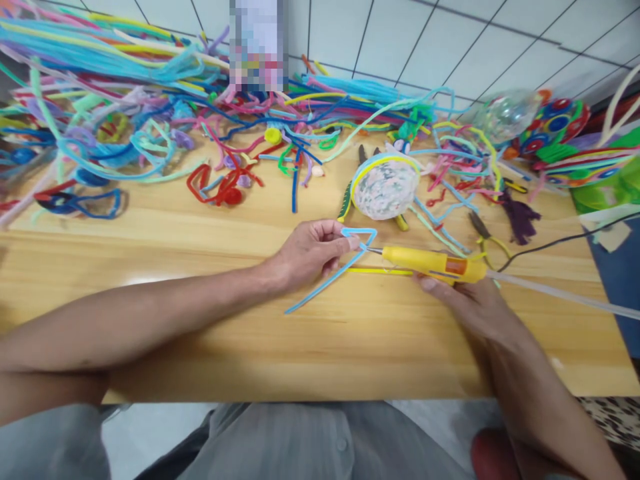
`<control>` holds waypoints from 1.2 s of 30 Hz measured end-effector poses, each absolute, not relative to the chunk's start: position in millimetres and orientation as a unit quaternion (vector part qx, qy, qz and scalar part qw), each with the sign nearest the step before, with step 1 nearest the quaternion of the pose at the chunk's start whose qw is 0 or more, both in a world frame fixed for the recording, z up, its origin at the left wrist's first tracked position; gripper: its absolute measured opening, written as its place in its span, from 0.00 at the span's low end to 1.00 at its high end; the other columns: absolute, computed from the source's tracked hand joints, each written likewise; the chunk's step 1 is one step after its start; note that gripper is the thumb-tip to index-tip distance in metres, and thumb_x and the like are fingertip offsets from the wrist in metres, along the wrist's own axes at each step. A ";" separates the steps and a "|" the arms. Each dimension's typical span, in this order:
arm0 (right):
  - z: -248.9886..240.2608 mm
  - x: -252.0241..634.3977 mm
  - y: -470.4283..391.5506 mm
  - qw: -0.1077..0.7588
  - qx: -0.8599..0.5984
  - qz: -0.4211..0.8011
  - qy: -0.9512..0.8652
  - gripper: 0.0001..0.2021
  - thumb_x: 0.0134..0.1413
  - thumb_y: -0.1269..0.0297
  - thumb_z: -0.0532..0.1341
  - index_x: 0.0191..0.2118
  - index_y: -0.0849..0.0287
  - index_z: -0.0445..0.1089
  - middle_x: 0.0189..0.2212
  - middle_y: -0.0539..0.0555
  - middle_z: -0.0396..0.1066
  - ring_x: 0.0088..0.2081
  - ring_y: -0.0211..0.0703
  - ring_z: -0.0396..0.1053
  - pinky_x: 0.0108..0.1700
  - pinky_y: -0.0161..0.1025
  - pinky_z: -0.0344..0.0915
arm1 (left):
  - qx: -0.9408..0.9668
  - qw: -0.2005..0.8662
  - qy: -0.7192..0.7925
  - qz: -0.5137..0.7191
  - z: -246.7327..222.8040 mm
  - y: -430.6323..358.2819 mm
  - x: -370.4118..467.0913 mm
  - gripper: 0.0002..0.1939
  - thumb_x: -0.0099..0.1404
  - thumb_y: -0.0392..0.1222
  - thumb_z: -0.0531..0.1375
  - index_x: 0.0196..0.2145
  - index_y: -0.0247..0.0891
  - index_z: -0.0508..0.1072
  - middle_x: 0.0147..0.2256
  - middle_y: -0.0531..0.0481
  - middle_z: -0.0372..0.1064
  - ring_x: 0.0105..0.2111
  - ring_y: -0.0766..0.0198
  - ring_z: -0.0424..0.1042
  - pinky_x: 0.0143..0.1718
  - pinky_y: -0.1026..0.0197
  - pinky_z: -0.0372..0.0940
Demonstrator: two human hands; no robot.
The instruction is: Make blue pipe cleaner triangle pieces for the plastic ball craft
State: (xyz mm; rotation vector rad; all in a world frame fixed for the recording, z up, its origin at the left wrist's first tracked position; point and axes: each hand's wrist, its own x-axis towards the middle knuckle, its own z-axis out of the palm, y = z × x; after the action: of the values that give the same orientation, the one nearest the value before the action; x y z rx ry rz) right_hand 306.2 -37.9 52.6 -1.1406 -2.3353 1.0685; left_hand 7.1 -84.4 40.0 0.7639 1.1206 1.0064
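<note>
Between the thumb and fingers of my left hand [320, 248] is a light blue pipe cleaner [323, 283], bent into a small triangle at its upper end with a long straight tail pointing down to the left. My right hand [467, 297] grips a yellow glue gun [420, 259] with a clear glue stick [560, 293] jutting from its back. The gun's metal nozzle is at the corner of the blue triangle; whether it touches is too small to tell. Behind the nozzle area, a yellow strip [380, 271] lies on the wooden table [240, 340].
A round, speckled pale ball [387, 190] with a yellow and blue rim sits beyond my hands, over green-handled pliers [346, 200]. Yellow-handled pliers [493, 243] and a black cord [565, 239] lie right. Heaped coloured pipe cleaners [100, 60] line the tiled wall [425, 40].
</note>
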 end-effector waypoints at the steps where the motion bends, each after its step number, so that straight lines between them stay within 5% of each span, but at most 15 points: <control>1: 52.8 306.1 -37.9 0.166 -0.400 0.375 -0.820 0.14 0.67 0.46 0.63 0.40 0.50 0.78 0.35 0.52 0.78 0.35 0.50 0.76 0.36 0.44 0.73 | 0.339 0.663 0.496 0.446 40.1 -84.5 7.0 0.13 0.60 0.43 0.71 0.29 0.36 0.71 0.17 0.59 0.65 0.16 0.74 0.60 0.17 0.70 0.56; 36: 50.4 307.0 -36.4 0.155 -0.404 0.351 -0.831 0.15 0.67 0.47 0.61 0.38 0.52 0.77 0.32 0.52 0.77 0.34 0.50 0.75 0.37 0.45 0.73 | 0.342 0.668 0.476 0.458 35.7 -83.3 5.9 0.18 0.56 0.48 0.75 0.29 0.36 0.72 0.17 0.59 0.65 0.16 0.74 0.60 0.17 0.70 0.56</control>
State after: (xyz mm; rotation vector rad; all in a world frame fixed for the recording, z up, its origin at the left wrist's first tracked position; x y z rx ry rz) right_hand 307.0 -36.4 50.4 -1.1561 -2.3791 1.0053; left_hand 5.9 -83.3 35.7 0.7703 1.0745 1.0320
